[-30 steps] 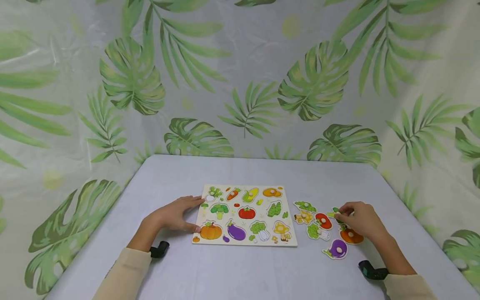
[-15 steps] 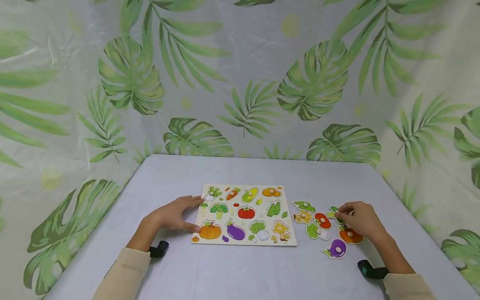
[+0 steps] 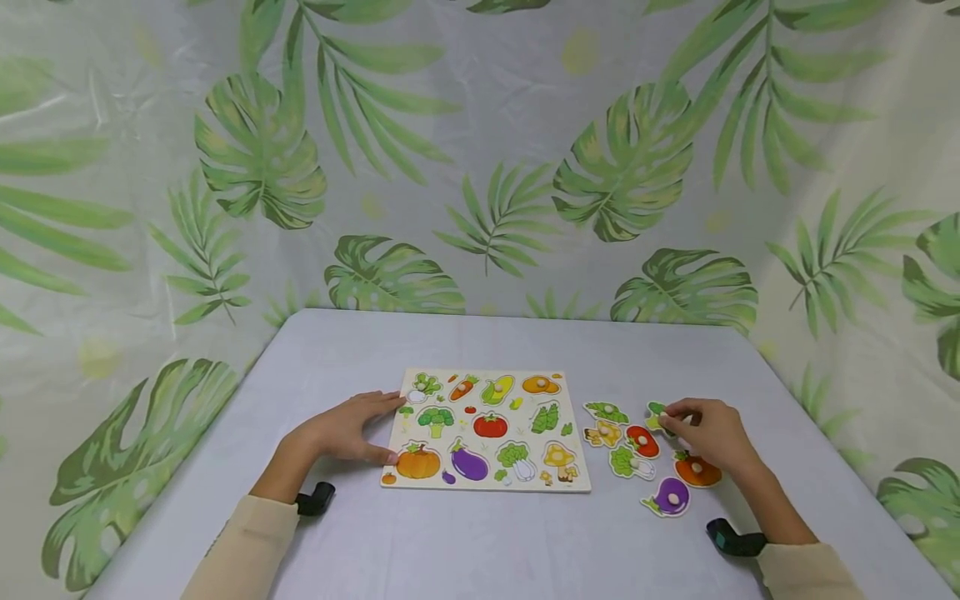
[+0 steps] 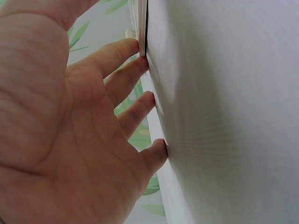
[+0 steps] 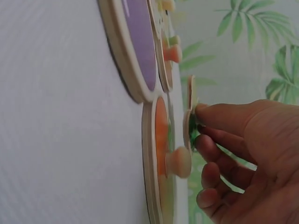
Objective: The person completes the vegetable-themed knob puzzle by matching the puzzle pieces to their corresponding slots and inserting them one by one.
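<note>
A wooden vegetable puzzle board lies flat on the table. My left hand rests at its left edge, thumb and fingers spread and fingertips touching the board; the left wrist view shows the fingers fairly straight. Right of the board, my right hand pinches a green broccoli puzzle piece between thumb and fingers. In the right wrist view that broccoli piece stands edge-on, off the table. Just below the right hand is the pumpkin piece, its knob seen close up.
Loose knobbed pieces lie right of the board: tomato, eggplant, cabbage, mushroom and pea pod. Knobs show on the board's top-row carrot and potato. A leaf-patterned curtain hangs behind the table.
My right hand has shifted slightly left with the broccoli piece, which now shows more clearly, apart from the pumpkin piece. The left hand stays at the board's edge.
</note>
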Demonstrator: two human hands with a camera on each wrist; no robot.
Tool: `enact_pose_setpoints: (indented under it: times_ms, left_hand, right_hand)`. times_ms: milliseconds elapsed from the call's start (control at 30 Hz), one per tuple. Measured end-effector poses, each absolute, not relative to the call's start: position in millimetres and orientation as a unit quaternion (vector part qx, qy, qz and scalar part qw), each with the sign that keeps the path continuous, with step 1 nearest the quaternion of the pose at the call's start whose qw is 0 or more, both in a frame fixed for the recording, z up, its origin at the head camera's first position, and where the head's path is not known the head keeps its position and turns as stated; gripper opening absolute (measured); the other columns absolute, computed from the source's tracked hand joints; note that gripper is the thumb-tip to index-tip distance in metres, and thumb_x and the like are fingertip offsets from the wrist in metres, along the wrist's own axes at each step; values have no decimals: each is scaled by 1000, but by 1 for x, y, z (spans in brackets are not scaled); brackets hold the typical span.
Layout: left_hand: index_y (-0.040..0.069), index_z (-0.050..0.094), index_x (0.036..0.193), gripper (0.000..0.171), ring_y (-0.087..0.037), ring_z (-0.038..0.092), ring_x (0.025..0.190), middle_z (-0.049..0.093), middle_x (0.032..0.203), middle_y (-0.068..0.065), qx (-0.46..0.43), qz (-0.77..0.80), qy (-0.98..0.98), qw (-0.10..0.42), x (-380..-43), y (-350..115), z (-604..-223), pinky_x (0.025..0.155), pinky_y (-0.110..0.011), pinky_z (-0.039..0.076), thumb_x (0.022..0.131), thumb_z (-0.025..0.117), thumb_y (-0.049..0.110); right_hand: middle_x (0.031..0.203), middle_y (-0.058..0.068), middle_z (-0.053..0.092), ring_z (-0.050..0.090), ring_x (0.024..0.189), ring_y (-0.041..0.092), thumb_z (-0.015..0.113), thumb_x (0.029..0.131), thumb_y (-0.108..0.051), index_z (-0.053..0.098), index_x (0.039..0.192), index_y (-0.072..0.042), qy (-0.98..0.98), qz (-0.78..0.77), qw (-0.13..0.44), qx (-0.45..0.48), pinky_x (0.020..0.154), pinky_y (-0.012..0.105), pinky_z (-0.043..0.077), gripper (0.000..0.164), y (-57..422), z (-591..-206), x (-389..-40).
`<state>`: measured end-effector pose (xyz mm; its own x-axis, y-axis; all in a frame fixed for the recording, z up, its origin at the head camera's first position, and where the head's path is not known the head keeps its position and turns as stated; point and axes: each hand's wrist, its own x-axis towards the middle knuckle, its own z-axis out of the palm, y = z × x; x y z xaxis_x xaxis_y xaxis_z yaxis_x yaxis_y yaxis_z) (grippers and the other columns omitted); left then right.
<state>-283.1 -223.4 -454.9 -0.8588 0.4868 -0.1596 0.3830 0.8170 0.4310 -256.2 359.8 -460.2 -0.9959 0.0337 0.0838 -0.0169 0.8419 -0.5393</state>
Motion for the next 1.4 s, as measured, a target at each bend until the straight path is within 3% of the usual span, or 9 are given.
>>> enact_pose_setpoints:
  times_ms: [700,1400]
  left_hand:
    - [21,40,160,100,-40,22,157,32,169,-7,221,197,946,134,-282,-226,-455,123,-69,23,77,82,60]
    - [23,40,160,100,-41,22,157,32,169,-5,226,199,944,131,-284,-224,-457,123,-70,22,77,82,60]
  right_hand:
    - [94,6,66,52,86,23,71,99,-28,72,120,-5,-959,281,38,26,62,25,46,31,326,-452,-273]
    - [94,6,66,50,80,20,70,99,-25,74,115,-5,-949,294,51,106,60,26,42,26,274,-433,-298]
